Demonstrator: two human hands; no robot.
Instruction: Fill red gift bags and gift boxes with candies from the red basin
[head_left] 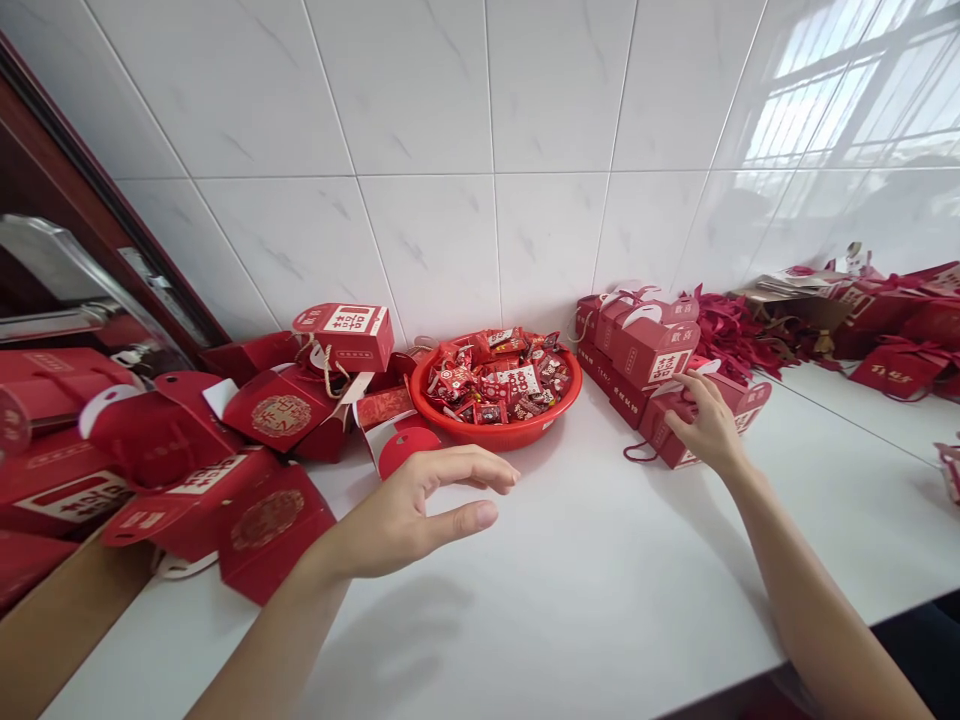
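Observation:
My left hand (431, 510) hovers over the white table, thumb and fingers apart, with nothing in it. My right hand (705, 420) is at the stacked red gift boxes (651, 345) on the right, its fingertips at the top of a lower front box (667, 435); whether they grip it cannot be made out. Between the hands and further back sits a red plastic basin (499, 432) filled with wrapped candies (517, 382). A dark red cord loop lies beside the front box.
Many red boxes (277, 520) are heaped at the left, beside a cardboard edge (75, 610) and a door handle (56, 260). Dark red ribbons (731, 335) and more boxes (900, 365) lie at the right. A tiled wall (420, 100) stands behind.

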